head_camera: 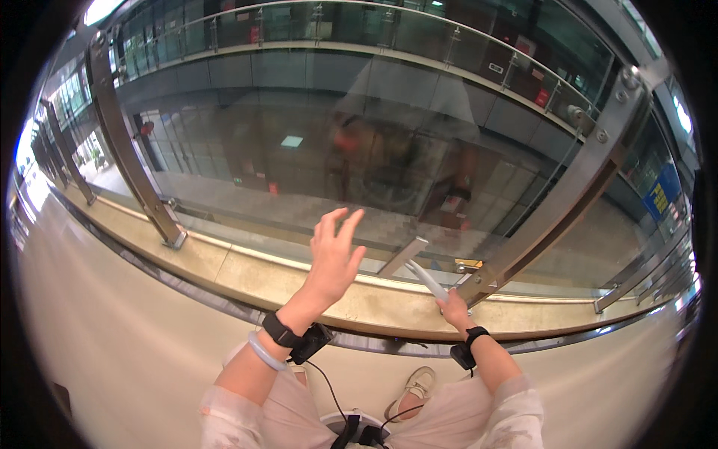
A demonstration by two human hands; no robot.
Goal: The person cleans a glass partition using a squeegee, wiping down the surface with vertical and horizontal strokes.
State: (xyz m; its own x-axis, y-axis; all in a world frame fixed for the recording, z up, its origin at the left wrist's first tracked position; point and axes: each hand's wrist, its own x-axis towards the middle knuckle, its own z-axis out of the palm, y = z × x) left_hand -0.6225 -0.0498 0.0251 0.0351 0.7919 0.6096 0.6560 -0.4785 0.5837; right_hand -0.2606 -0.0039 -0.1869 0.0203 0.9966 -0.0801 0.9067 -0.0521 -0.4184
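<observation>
A window squeegee [428, 279] with a pale handle and a narrow blade is gripped by its handle in my right hand [456, 310]. Its blade is at the lower part of the glass panel [291, 185], just left of the right-hand metal post; whether it touches the glass, I cannot tell. My left hand [335, 258] is raised before the same panel with its fingers apart and nothing in it. Below both hands runs a beige stone ledge [252, 273]. Faint reflections show in the glass.
Metal railing posts [132, 146] stand at the left, and a thicker post [552, 191] rises close to my right hand. Black devices with cables [312, 343] hang at my wrists. Beyond the glass, a lower floor and an opposite balcony railing [387, 17] show.
</observation>
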